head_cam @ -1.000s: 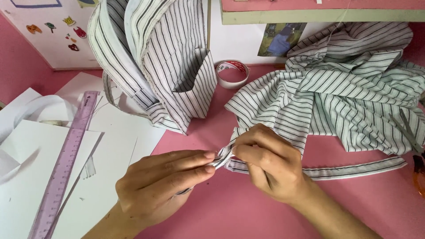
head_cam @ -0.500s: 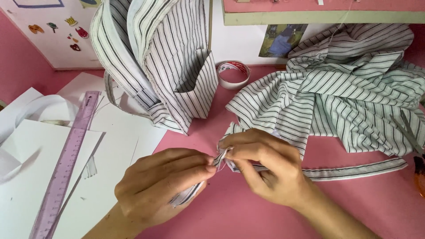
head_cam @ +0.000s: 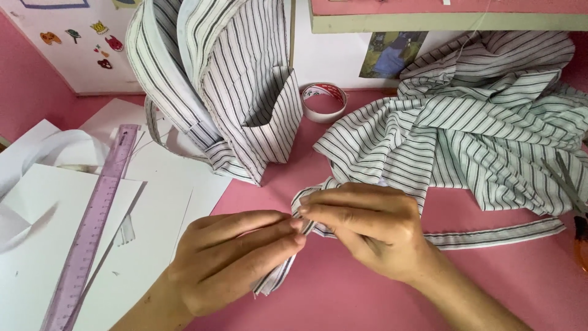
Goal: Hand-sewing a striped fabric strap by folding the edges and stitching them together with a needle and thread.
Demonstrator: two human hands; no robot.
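A narrow striped fabric strip (head_cam: 490,235) is pinched between both hands near centre on the pink table (head_cam: 343,300). The left hand (head_cam: 229,263) is closed on the strip's near-left end, the right hand (head_cam: 373,230) gripping it just beside, fingertips touching. The strip's free end is laid out to the right. Striped cloth (head_cam: 478,129) is heaped far right; a tape roll (head_cam: 323,102) sits far centre; a purple ruler (head_cam: 92,227) lies on white paper sheets (head_cam: 37,245) at left.
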